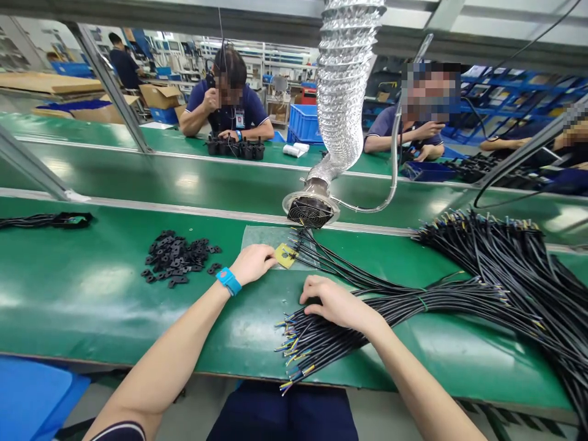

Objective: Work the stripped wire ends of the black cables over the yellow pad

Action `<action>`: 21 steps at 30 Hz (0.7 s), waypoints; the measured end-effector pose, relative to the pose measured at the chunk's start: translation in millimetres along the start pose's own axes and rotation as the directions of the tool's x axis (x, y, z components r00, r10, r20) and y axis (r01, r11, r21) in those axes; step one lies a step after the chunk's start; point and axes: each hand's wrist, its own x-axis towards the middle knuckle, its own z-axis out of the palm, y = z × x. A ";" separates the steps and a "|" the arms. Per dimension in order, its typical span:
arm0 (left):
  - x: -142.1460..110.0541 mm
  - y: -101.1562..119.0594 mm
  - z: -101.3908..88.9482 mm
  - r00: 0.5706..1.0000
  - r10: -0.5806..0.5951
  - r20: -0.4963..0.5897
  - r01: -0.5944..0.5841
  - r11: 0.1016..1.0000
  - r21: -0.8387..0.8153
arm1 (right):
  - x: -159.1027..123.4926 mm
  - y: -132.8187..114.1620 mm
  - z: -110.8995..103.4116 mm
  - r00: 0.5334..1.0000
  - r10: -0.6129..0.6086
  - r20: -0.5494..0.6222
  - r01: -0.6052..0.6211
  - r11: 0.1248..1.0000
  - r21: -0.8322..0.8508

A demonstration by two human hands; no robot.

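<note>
My left hand point(252, 263), with a blue band at the wrist, has its fingers closed at the left edge of a flat yellow square sponge point(285, 256) with a hole in its middle. The sponge lies on a clear plastic sheet point(260, 236), beside the stripped tips of several black cables point(342, 262). Over the near end of a tied bundle of black cables point(390, 309) hovers my right hand point(333, 300). Its fingers are curled, with a gap between thumb and forefinger and nothing seen in it. Coloured wire ends stick out of the bundle.
Small black plastic parts point(177, 257) lie piled at left. A fan point(312, 210) on a silver duct point(342, 79) hangs above the sheet. More black cables point(500, 263) cover the right side. Co-workers sit across the green bench point(114, 306), behind metal posts.
</note>
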 end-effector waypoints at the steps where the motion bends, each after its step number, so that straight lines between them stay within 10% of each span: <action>1: 0.5 -1.0 -0.8 1.000 -0.025 -0.019 0.024 1.000 -0.010 | -2.6 0.1 2.8 1.000 -0.007 0.019 0.006 1.000 0.014; 8: 1.3 -10.7 -4.7 0.997 -0.072 0.003 0.071 0.994 0.086 | 2.3 10.0 7.4 0.997 0.065 -0.038 -0.058 0.985 0.161; 12: 1.4 -19.1 -6.5 0.999 -0.007 0.037 0.004 0.996 0.089 | 22.8 25.3 9.9 0.931 0.206 -0.301 -0.122 0.954 0.275; 21: 7.1 -19.2 11.9 0.989 -0.083 -0.122 0.067 0.989 -0.132 | 52.4 49.8 36.5 0.836 0.135 -0.532 -0.142 0.989 0.029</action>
